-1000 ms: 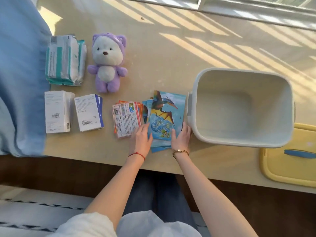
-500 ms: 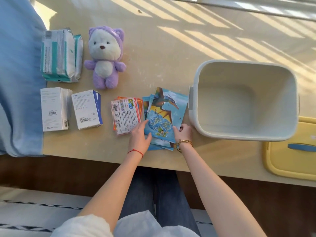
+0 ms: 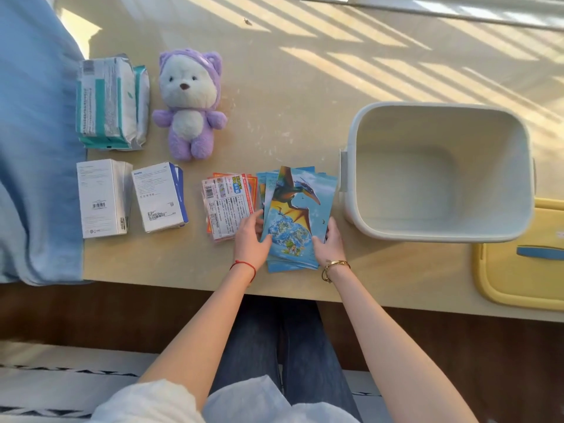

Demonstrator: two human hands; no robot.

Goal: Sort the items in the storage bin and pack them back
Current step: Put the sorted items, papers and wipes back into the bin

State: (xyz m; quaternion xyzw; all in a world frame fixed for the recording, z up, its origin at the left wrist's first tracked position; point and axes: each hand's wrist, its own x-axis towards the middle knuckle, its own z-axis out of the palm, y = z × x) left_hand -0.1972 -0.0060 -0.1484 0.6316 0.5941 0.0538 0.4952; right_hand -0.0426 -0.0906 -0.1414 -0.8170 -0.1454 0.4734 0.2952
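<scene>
A stack of blue dinosaur booklets lies on the table near its front edge. My left hand grips the stack's left edge and my right hand grips its right edge. An orange-edged stack of printed packets lies just left of the booklets. The white storage bin stands open to their right, with nothing inside. Further left are two white boxes, a teal-and-white wipes pack and a purple plush bear.
The bin's yellow lid with a blue handle lies at the right, at the table's front edge. A blue cloth covers the table's left end. Bare tabletop stretches behind the items.
Both hands have closed in on the sides of the booklet stack and gathered its fanned sheets closer together. The other items have not moved.
</scene>
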